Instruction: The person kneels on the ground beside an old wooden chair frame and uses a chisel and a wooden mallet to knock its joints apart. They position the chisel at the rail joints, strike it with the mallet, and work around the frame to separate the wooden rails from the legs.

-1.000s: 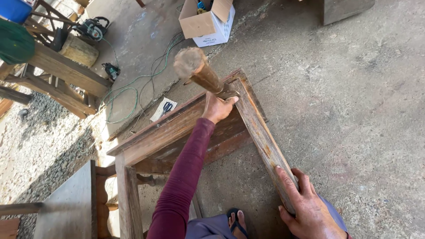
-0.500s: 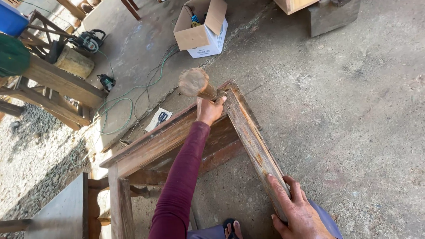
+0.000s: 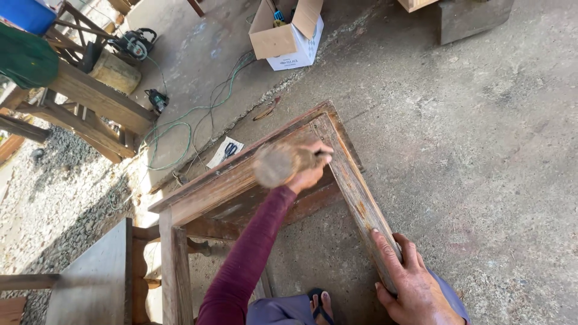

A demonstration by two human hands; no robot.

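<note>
A weathered wooden frame (image 3: 352, 180) stands on the concrete floor (image 3: 481, 150). The right hand (image 3: 415, 286) rests on the frame's right rail; the left hand (image 3: 310, 168), with a blurred round-headed wooden mallet (image 3: 277, 164), is over its far corner. Beyond the frame sits an open cardboard box (image 3: 288, 33). A small paper packet (image 3: 224, 151) lies left of the corner, and a rough timber worktop (image 3: 90, 99) stands further left.

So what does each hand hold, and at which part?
The left hand holds a wooden mallet by its handle, blurred. The right hand grips the near end of the wooden frame's right-side rail.
</note>
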